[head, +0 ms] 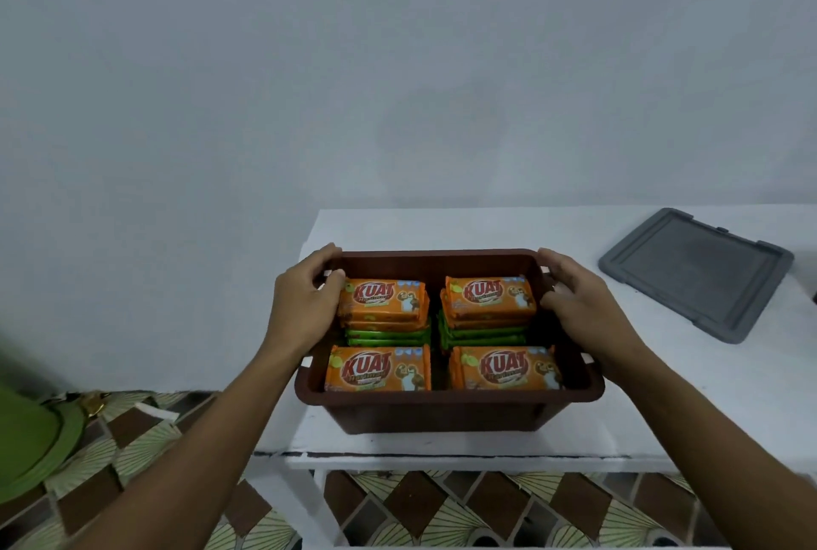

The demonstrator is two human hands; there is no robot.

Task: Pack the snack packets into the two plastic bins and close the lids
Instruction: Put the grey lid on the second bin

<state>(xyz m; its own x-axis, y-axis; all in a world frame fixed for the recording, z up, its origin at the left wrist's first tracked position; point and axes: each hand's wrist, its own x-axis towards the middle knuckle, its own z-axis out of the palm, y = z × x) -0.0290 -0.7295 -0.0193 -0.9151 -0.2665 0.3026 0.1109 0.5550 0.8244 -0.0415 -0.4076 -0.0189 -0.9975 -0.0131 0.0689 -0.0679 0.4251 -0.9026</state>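
Observation:
A brown plastic bin (446,405) stands open on the white table (663,394), near its left end. Inside lie several orange snack packets (380,299) in stacks, with green packets (389,335) between the far and near rows. My left hand (300,306) grips the bin's left rim near the far corner, thumb inside against a packet. On the opposite side my right hand (579,302) grips the right rim, thumb reaching into the bin. A grey lid (696,273) lies flat on the table to the right. No brown lid or second bin is in view.
A plain white wall rises behind the table. The table's left edge lies just left of the bin. A green round object (31,439) sits on the patterned tile floor (146,430) at the lower left.

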